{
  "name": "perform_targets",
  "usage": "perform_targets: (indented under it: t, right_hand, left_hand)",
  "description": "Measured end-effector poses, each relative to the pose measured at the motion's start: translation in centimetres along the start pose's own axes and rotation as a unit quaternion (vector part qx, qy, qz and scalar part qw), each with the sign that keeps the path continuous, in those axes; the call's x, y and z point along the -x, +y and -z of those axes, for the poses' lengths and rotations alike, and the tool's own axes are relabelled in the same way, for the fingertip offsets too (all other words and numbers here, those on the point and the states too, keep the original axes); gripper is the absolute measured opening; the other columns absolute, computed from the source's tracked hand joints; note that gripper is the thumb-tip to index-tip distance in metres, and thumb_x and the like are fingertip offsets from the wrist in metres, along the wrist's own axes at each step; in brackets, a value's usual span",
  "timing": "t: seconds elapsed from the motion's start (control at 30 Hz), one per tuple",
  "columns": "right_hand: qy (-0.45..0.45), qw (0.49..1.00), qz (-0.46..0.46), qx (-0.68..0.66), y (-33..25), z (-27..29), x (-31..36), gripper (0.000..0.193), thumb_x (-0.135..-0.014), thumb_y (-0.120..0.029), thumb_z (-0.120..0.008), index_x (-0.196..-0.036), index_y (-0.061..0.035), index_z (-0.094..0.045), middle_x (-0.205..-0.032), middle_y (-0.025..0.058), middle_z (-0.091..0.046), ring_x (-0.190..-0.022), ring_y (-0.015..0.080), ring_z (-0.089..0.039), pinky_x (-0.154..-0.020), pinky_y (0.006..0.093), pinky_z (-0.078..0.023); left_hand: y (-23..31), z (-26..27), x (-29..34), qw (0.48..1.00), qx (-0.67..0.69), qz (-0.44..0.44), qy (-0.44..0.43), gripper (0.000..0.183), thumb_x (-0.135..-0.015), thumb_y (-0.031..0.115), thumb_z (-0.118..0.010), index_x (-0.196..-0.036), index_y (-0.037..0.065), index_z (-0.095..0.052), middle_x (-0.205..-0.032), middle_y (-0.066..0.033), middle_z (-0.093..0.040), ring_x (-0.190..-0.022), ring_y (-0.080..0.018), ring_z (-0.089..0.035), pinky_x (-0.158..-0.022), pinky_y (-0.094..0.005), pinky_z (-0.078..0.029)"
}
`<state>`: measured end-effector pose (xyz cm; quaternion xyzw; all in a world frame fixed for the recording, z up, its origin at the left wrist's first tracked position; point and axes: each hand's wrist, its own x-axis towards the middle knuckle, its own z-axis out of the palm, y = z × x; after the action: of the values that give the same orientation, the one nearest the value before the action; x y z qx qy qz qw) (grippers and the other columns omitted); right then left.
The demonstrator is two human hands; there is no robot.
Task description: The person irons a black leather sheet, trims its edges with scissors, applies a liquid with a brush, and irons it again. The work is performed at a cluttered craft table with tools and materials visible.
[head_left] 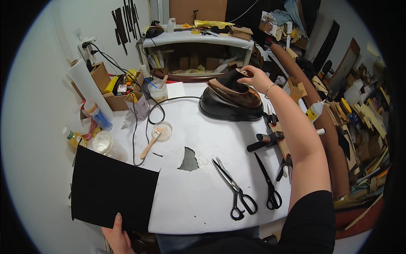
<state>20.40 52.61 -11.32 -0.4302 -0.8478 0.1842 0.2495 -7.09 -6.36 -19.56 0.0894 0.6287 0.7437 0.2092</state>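
At the lower left, my left hand (117,236) pinches the near edge of a flat black sheet (114,190), thumb on top and fingers hidden beneath. It looks like fabric, but I cannot tell for certain. My right arm reaches to the far side of the table, where my right hand (253,78) is closed around the handle of a black and bronze clothes iron (237,94). The iron is on a black base (230,112), and its cord runs left. Nearer me lie large black-handled scissors (234,188) with blades slightly apart, and closed black scissors (268,184) beside them.
The white-covered table (190,211) has a torn grey patch (189,160). A wooden brush (151,142) rests on a small round dish (163,131). At left stand a white tub (105,144), a paper roll (89,89) and a tool box (120,101). Black clamps (266,140) lie right.
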Motion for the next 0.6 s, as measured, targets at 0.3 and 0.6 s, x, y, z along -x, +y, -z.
perform_targets:
  t: [0.3,0.6]
  right_hand:
    - [0.175,0.959,0.156,0.161,-5.1,2.4,7.9,0.039,-0.093,-0.019,-0.070,-0.127,-0.0029,-0.061,-0.113,0.0156,-0.065,-0.108,0.0304,-0.064,-0.097,0.0379,-0.050]
    - [-0.134,0.988,0.051,0.064,-13.9,-4.7,40.0,0.034,-0.081,-0.011,-0.078,-0.107,0.0006,-0.059,-0.099,0.0149,-0.059,-0.090,0.0328,-0.061,-0.080,0.0389,-0.052]
  left_hand:
    - [-0.1,-0.7,1.5,0.994,-0.031,-0.071,-0.080,0.054,-0.092,0.004,-0.068,-0.141,-0.003,-0.046,-0.134,-0.0147,-0.057,-0.122,-0.0248,-0.056,-0.107,-0.0364,-0.044]
    - [-2.1,0.4,2.1,0.975,-0.141,-0.090,-0.144,0.045,-0.082,-0.004,-0.079,-0.122,-0.004,-0.060,-0.116,-0.0105,-0.066,-0.105,-0.0178,-0.063,-0.096,-0.0314,-0.050]
